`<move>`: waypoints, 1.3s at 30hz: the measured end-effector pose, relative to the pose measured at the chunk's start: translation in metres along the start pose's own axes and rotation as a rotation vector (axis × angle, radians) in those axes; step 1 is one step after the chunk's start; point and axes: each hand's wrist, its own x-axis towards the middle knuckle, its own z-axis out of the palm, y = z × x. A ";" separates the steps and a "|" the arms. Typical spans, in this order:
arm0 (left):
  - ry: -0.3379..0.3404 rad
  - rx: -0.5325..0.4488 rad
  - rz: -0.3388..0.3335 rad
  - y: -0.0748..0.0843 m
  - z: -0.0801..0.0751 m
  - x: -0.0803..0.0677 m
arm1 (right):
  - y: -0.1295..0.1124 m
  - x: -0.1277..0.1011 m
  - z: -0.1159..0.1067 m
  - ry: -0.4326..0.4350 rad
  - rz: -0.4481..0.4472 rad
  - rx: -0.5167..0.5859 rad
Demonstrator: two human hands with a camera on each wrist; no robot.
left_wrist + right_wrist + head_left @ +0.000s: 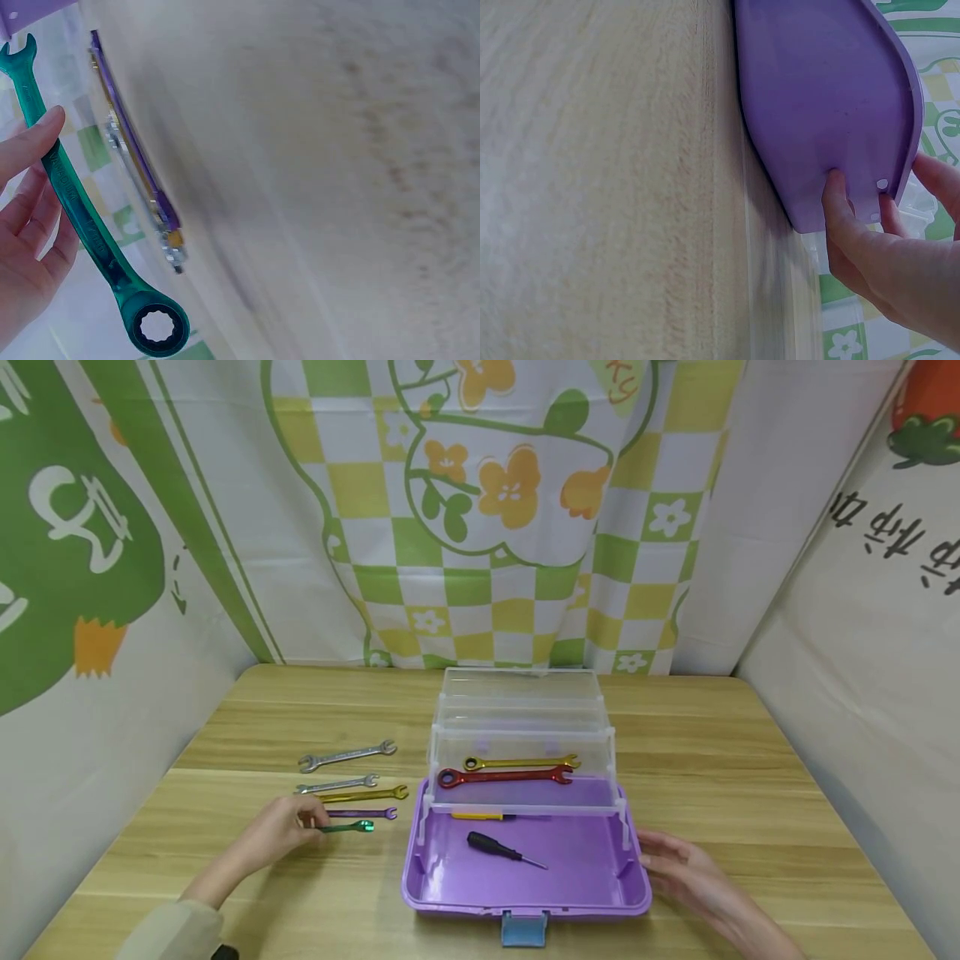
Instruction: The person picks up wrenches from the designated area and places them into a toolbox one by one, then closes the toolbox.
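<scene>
With our left hand [279,832] fingers only lightly pinching the green wrench [347,827], it could slip and knock the purple wrench [362,813] just beside, while our right hand [678,868] fingers lie relaxed against the purple toolbox [637,893].

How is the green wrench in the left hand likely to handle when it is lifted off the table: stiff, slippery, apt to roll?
The green wrench looks like one flat metal bar, so probably stiff and fairly heavy for its size. Its glossy finish may be slippery in the left hand, whose fingers pinch its shank. Being flat, it should lie still on the table rather than roll.
</scene>
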 end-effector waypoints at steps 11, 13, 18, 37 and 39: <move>-0.030 0.001 0.013 0.024 -0.008 0.007 | 0.003 0.000 -0.002 -0.045 -0.030 0.048; -0.021 -0.008 0.032 0.028 -0.009 0.009 | 0.002 0.000 -0.002 -0.039 -0.025 0.036; 0.006 -0.013 0.077 0.041 -0.012 0.014 | 0.001 0.000 -0.001 -0.022 -0.006 0.004; 0.000 -0.004 0.143 0.092 -0.012 0.051 | 0.001 0.001 -0.003 -0.047 -0.028 0.072; -0.001 0.007 0.160 0.097 -0.011 0.056 | 0.001 0.001 -0.003 -0.046 -0.025 0.067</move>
